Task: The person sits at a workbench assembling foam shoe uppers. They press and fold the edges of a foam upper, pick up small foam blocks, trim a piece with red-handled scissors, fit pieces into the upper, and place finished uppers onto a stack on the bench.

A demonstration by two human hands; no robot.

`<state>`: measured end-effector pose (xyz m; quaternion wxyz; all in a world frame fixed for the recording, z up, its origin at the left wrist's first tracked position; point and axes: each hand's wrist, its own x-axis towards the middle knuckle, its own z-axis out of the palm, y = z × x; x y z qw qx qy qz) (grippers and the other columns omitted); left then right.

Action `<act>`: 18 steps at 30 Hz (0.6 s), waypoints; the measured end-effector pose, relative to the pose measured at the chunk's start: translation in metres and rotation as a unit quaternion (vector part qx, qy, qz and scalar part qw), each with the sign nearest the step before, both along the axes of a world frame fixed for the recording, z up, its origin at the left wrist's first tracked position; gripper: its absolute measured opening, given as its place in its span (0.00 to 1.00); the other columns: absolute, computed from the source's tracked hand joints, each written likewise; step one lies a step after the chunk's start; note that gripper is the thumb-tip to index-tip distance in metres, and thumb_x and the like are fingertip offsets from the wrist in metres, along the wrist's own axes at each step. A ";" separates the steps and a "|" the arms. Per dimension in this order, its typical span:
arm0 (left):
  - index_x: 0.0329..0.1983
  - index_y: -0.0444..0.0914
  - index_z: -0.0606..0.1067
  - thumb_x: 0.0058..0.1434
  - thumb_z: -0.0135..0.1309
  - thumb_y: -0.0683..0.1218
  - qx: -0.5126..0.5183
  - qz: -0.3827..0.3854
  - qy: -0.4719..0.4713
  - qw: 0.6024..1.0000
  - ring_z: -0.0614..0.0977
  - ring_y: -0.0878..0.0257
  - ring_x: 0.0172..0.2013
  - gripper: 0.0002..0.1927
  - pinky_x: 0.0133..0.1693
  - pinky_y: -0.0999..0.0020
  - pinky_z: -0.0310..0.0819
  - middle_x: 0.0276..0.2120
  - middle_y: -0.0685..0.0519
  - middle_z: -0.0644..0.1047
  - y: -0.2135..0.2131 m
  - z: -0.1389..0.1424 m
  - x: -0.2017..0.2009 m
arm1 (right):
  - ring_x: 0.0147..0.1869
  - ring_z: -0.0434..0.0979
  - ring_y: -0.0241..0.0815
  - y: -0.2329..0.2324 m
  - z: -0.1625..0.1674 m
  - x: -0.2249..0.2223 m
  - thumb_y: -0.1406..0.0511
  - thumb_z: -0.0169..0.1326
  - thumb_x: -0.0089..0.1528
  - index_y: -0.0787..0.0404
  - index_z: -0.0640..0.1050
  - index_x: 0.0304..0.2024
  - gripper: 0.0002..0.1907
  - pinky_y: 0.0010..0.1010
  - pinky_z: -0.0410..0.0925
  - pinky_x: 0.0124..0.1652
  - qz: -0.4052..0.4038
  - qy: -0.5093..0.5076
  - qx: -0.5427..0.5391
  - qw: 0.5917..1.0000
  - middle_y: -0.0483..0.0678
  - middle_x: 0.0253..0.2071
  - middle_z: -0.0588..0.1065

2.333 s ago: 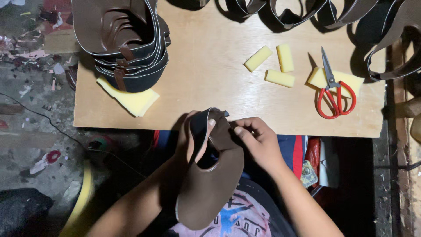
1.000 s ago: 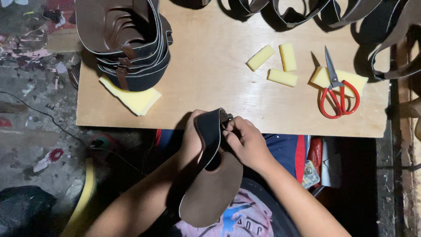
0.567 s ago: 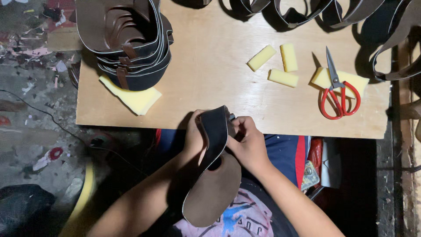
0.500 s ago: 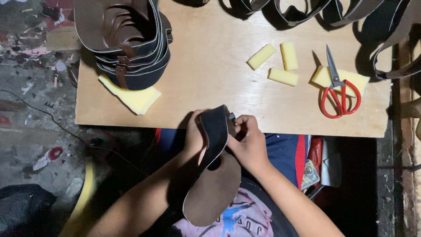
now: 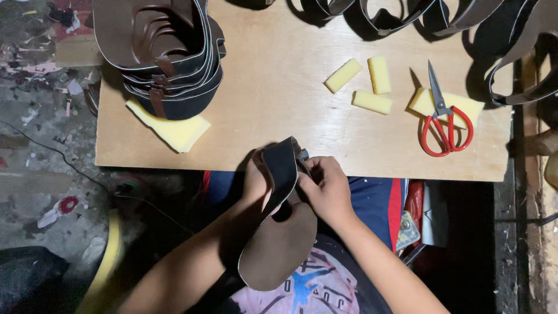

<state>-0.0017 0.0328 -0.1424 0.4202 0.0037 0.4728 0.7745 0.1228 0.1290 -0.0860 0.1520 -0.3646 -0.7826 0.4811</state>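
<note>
Looking down from my head, both my hands are closed around a brown sandal piece (image 5: 278,244) held over my lap just below the near edge of the plywood tabletop (image 5: 279,104): my left hand (image 5: 256,181) grips its dark strap (image 5: 282,168) from the left, and my right hand (image 5: 328,189) pinches the strap's top edge with curled fingers. On the tabletop sit a stack of brown sandal pieces (image 5: 165,55) resting on a yellow foam sheet (image 5: 177,131) at far left, three small yellow foam blocks (image 5: 372,102) near the middle, and red-handled scissors (image 5: 444,125) lying on another foam piece to the right, all well apart from my hands.
</note>
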 end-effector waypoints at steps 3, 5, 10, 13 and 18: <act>0.47 0.30 0.76 0.67 0.50 0.38 -0.012 -0.004 -0.019 1.000 0.81 0.62 0.35 0.09 0.36 0.70 0.76 0.37 0.46 0.79 0.000 0.001 0.000 | 0.31 0.70 0.30 0.000 -0.004 0.001 0.65 0.62 0.61 0.65 0.77 0.39 0.10 0.27 0.68 0.33 0.002 0.001 -0.079 0.997 0.45 0.27 0.76; 0.48 0.32 0.76 0.65 0.50 0.39 -0.042 0.035 -0.091 0.994 0.82 0.62 0.35 0.10 0.36 0.70 0.76 0.37 0.47 0.80 -0.001 0.000 0.002 | 0.31 0.70 0.30 0.001 -0.006 0.001 0.65 0.63 0.60 0.66 0.76 0.38 0.11 0.26 0.68 0.33 0.006 -0.011 -0.096 0.995 0.44 0.28 0.76; 0.49 0.33 0.76 0.66 0.51 0.38 -0.002 0.012 -0.101 0.995 0.81 0.63 0.37 0.10 0.39 0.71 0.75 0.38 0.48 0.79 -0.002 -0.007 0.009 | 0.39 0.74 0.27 0.005 -0.014 -0.003 0.68 0.60 0.62 0.67 0.80 0.43 0.10 0.22 0.70 0.40 0.032 0.096 -0.166 0.981 0.41 0.37 0.81; 0.48 0.31 0.76 0.68 0.50 0.40 0.007 -0.009 -0.087 0.996 0.79 0.63 0.35 0.09 0.36 0.70 0.73 0.36 0.48 0.79 -0.003 -0.011 0.009 | 0.38 0.74 0.28 0.009 -0.018 0.000 0.68 0.61 0.62 0.69 0.82 0.41 0.09 0.23 0.70 0.40 0.032 0.064 -0.197 0.978 0.43 0.36 0.81; 0.47 0.30 0.77 0.73 0.49 0.44 0.029 -0.056 -0.036 0.997 0.77 0.63 0.31 0.12 0.33 0.70 0.70 0.33 0.48 0.79 -0.020 -0.021 0.005 | 0.36 0.75 0.28 0.016 -0.024 0.012 0.68 0.58 0.62 0.66 0.80 0.41 0.08 0.24 0.71 0.38 0.034 0.043 -0.252 0.966 0.41 0.34 0.80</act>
